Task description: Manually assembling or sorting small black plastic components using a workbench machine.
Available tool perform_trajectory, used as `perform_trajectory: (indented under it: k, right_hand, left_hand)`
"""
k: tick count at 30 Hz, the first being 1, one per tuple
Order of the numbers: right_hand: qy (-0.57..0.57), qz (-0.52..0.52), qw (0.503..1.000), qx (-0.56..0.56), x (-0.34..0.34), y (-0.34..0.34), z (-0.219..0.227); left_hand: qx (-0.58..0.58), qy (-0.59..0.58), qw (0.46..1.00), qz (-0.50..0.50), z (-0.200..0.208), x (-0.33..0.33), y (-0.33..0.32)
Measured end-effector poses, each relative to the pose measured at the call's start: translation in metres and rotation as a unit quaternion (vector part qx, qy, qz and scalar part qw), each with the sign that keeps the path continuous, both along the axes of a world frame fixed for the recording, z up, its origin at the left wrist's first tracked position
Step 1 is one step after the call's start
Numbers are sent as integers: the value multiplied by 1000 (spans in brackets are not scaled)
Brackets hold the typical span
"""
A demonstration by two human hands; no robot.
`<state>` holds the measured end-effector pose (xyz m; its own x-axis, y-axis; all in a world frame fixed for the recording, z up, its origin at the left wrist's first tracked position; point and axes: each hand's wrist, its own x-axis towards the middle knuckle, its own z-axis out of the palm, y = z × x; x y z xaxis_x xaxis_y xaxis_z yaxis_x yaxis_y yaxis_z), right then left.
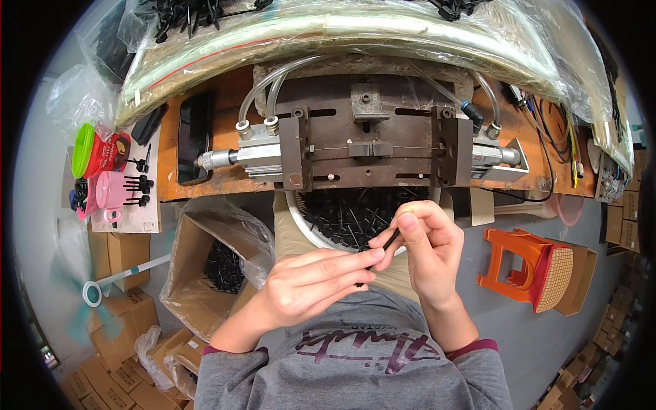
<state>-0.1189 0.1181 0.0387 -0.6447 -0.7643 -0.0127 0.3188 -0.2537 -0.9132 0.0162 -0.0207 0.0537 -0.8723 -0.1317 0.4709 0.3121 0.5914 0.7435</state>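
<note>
A slim black stick-like part (391, 239) lies between my two hands, above my lap. My right hand (432, 249) pinches its upper end between thumb and fingers. From the other side, my left hand (311, 279) closes on its lower end, fingers nearly straight and pressed together. The exact shape of the part is too small to tell. Just beyond the hands, a white-rimmed round basket (295, 213) on my lap holds many loose black parts (348, 212). Over the basket's far side stands a dark metal fixture (369, 147) with a small central clamp block (371, 149).
Air cylinders (260, 157) with clear hoses flank the fixture on a wooden bench (195, 195). A phone (195, 137) and a pink cup (109, 190) are at the left. Below stands a lined carton (198, 273) of black parts; an orange stool (509, 263) is at the right.
</note>
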Motion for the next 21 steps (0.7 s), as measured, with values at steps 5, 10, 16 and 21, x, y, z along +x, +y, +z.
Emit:
perform_trajectory:
  k: [5, 10, 16, 21]
  right_hand:
    - [-1, -3, 1000, 6, 1, 1, 0]
    - [-2, -6, 1000, 1, 2, 1, 0]
    - [-5, -7, 1000, 2, 2, 2, -1]
    - [-5, -6, 1000, 3, 2, 2, -2]
  left_hand:
    - [6, -4, 1000, 2, -1, 0, 1]
    - [2, 5, 1000, 9, -4, -1, 3]
    - [13, 2, 1000, 4, -3, -1, 3]
    - [20, 0, 1000, -1, -3, -1, 3]
